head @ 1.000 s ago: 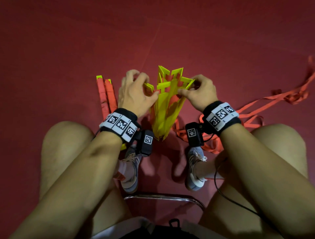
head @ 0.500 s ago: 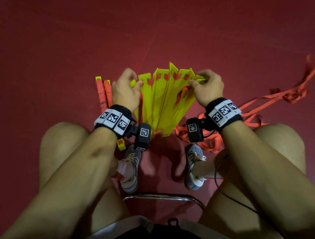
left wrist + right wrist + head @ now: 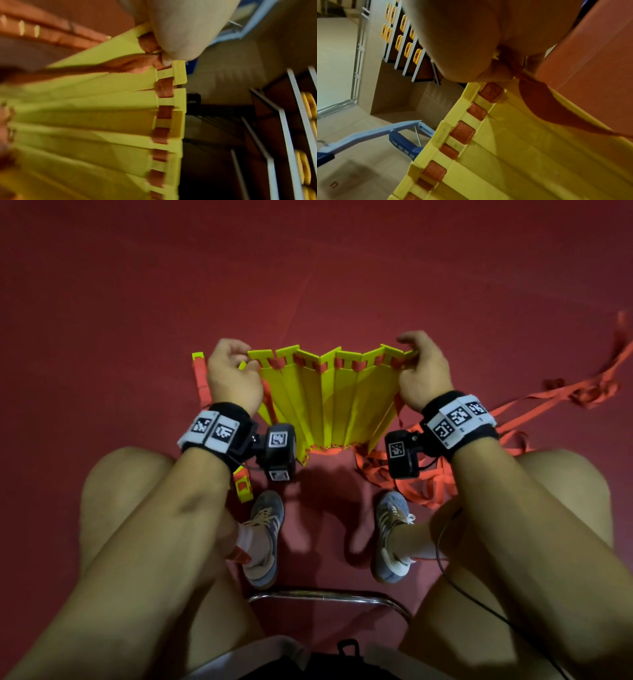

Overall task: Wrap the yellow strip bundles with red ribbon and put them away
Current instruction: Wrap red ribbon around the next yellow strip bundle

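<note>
Two grips pinch the fan's outer top corners, left grip (image 3: 233, 378) and right grip (image 3: 423, 371), holding the yellow strips (image 3: 325, 405) spread over the floor (image 3: 308, 268). They look like light, stiff slats strung on limp red ribbon (image 3: 322, 368), best gathered by those ends.

1. The head view is dim; the floor (image 3: 137, 302) darkens away from the yellow strips (image 3: 329, 402), edges bent.
2. Soft shadows fall just below the strips.
3. Both wrist views are blurred, grainy.
</note>
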A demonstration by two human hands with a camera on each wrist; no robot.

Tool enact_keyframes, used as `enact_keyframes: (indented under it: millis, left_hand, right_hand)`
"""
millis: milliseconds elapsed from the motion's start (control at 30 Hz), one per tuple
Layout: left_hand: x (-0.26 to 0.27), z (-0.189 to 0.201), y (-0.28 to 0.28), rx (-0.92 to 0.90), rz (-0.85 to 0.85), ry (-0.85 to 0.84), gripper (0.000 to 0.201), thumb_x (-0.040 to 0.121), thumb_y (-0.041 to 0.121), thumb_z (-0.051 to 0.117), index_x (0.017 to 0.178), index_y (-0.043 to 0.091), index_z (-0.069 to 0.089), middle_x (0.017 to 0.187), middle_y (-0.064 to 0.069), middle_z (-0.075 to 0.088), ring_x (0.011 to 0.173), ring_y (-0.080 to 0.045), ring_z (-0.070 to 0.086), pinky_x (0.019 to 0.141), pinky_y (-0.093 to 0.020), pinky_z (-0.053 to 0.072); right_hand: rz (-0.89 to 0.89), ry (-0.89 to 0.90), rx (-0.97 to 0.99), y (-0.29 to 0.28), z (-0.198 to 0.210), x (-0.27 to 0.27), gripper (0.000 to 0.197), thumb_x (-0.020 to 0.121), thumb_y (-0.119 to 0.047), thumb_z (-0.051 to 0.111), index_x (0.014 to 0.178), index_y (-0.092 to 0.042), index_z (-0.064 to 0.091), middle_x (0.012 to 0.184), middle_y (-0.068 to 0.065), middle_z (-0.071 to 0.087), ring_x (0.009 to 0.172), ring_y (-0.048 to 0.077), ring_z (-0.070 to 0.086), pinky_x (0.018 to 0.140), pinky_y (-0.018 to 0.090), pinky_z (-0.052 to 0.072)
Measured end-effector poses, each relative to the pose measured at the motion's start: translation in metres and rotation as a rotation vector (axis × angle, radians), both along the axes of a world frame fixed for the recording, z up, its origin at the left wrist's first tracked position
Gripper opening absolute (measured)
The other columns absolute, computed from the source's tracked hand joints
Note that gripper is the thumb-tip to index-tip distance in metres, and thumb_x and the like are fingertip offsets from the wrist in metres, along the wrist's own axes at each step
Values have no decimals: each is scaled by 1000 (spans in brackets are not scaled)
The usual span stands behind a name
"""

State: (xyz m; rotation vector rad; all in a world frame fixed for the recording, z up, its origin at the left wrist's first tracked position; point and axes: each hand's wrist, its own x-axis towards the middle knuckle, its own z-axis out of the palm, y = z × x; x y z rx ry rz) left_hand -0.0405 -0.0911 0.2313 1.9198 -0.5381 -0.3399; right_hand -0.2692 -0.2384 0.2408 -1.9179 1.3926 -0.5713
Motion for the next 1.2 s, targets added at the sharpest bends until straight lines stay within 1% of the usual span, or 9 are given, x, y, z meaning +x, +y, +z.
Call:
enact_keyframes:
  millis: [100, 267, 433, 567, 667, 733, 833, 1000, 1200]
  left_hand:
    - [-5, 4, -13, -86, 28, 277, 28, 90, -10, 60, 89, 17, 56, 71, 5, 60, 39, 3, 49, 45, -18, 39]
    - [-22, -3, -21, -82, -134, 418, 43, 70, -10, 65, 95, 26, 62, 78, 2, 62, 63, -12, 60, 65, -34, 49]
    - [-38, -10, -22, -62, -313, 322, 51, 72, -3, 63, 116, 23, 56, 94, 0, 64, 82, -16, 59, 76, -32, 50]
    - [-31, -8, -20, 70, -535, 207, 69, 81, -15, 50, 136, 24, 61, 113, 2, 70, 83, -7, 61, 74, -15, 48]
    - [-19, -8, -14, 142, -475, 108, 72, 88, -14, 45, 145, 28, 54, 141, 0, 59, 91, -11, 66, 70, -13, 49]
    - [-8, -10, -10, 99, -348, 67, 75, 87, -14, 44, 149, 29, 48, 146, -1, 53, 111, -20, 65, 82, -25, 55]
    - [-1, -14, -7, 27, -203, 84, 64, 87, -14, 46, 138, 25, 52, 119, 6, 63, 88, -12, 62, 66, -18, 50]
    - [-8, -22, -12, -23, -212, 99, 38, 85, -9, 57, 93, 28, 61, 88, 6, 64, 72, -8, 58, 65, -22, 45]
    - [-11, -25, -14, 15, -293, 167, 47, 58, -6, 52, 75, 33, 72, 72, 11, 66, 71, -14, 60, 67, -32, 51]
  right_hand:
    - [5, -181, 98, 8, 1, 5, 75, 73, 14, 42, 139, -21, 48, 119, -2, 60, 110, 9, 59, 94, 23, 48]
    - [132, -179, 202, 22, -9, 21, 61, 63, -6, 48, 117, -32, 56, 111, -6, 69, 104, 18, 68, 87, 46, 58]
    - [204, -135, 175, 30, -16, 37, 47, 66, -32, 79, 110, -28, 63, 107, -3, 68, 98, 20, 64, 90, 38, 52]
    - [186, -92, 132, 26, -18, 37, 31, 75, -38, 87, 86, -27, 60, 73, -8, 62, 71, 13, 57, 68, 31, 46]
    - [3, -80, 23, 16, -16, 27, 29, 81, -39, 81, 83, -25, 56, 69, -5, 57, 70, 19, 53, 65, 31, 41]
    - [-138, -113, -32, 6, -16, 17, 28, 84, -38, 78, 85, -23, 54, 73, -1, 57, 74, 22, 53, 69, 36, 43]
    - [-211, -82, -81, 1, -17, 8, 27, 86, -38, 75, 86, -20, 54, 75, 1, 56, 78, 27, 55, 68, 32, 33]
    - [-314, -76, -107, 2, -18, 2, 31, 89, -38, 72, 99, -10, 62, 87, 0, 56, 98, 33, 61, 76, 32, 34]
    - [-318, -92, -62, -3, -17, -1, 23, 91, -36, 71, 93, -21, 53, 87, 0, 58, 84, 20, 51, 68, 23, 28]
